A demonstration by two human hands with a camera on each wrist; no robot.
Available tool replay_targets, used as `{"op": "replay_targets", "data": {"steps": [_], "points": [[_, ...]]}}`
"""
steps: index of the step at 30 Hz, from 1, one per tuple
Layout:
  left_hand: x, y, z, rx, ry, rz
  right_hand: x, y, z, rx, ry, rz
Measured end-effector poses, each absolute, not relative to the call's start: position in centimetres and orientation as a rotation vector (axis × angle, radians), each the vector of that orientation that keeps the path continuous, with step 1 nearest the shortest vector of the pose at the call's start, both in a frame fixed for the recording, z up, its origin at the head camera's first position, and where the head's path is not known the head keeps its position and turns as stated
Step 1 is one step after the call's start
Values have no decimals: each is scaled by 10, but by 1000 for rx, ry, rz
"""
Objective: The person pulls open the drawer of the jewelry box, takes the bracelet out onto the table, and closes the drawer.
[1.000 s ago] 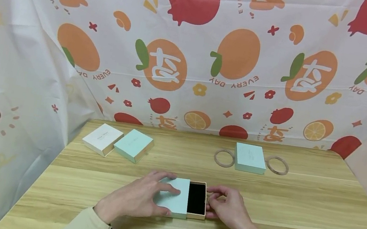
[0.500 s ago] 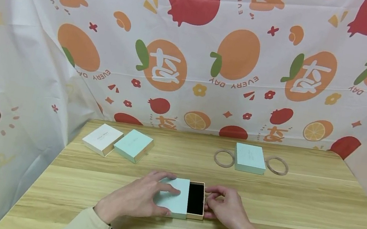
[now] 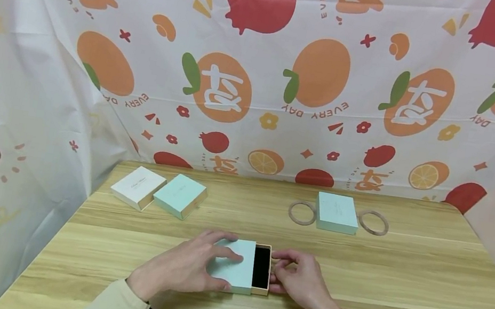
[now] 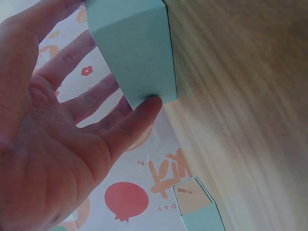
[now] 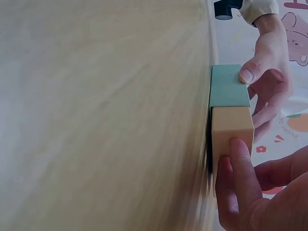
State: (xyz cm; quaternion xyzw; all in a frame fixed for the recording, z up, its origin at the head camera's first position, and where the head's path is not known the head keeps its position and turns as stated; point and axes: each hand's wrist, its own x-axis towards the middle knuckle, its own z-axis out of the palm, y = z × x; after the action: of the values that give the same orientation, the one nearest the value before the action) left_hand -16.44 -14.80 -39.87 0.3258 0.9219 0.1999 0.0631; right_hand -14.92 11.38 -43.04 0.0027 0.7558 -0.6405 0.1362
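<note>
My left hand holds a mint-green slide-out box on the table, thumb on its near side and fingers reaching over the top to the far side. Out of the sleeve's right end sticks a peach-edged drawer with a black lining. The fingertips of my right hand touch the drawer's end face. In the right wrist view, the drawer lies in line with the green sleeve, and several fingers rest against its end. The left wrist view shows the thumb on the sleeve's side.
At the back left, a white box lies beside another mint box. A third mint box stands at the back right between a ring and a second ring. Fruit-printed cloth hangs behind the wooden table.
The drawer has slid left, deeper into the sleeve, and less black lining shows. My right hand has moved left along with it. My left hand has stayed in place on the box.
</note>
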Motion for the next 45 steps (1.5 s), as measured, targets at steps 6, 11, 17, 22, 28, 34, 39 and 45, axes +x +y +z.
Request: {"op": "replay_targets", "data": {"steps": [6, 11, 17, 22, 28, 34, 39, 45], "points": [[-165, -148, -398, 988, 2794, 599, -151, 112, -430, -4, 2187, -1851], [-165, -148, -398, 998, 2794, 607, -152, 111, -431, -14, 2193, -1843], [-166, -149, -399, 1005, 2787, 617, -153, 109, -431, -14, 2198, -1833], [-165, -149, -401, 992, 2785, 619, -153, 107, -430, -20, 2195, -1835], [-165, -149, -401, 987, 2784, 615, -153, 105, -430, -29, 2191, -1843], [-165, -150, -400, 988, 2788, 619, -153, 102, -429, -38, 2181, -1844], [-164, -150, -401, 985, 2784, 628, -153, 100, -429, -41, 2183, -1837], [-164, -149, -401, 985, 2774, 635, -153, 99, -430, -47, 2183, -1842]]}}
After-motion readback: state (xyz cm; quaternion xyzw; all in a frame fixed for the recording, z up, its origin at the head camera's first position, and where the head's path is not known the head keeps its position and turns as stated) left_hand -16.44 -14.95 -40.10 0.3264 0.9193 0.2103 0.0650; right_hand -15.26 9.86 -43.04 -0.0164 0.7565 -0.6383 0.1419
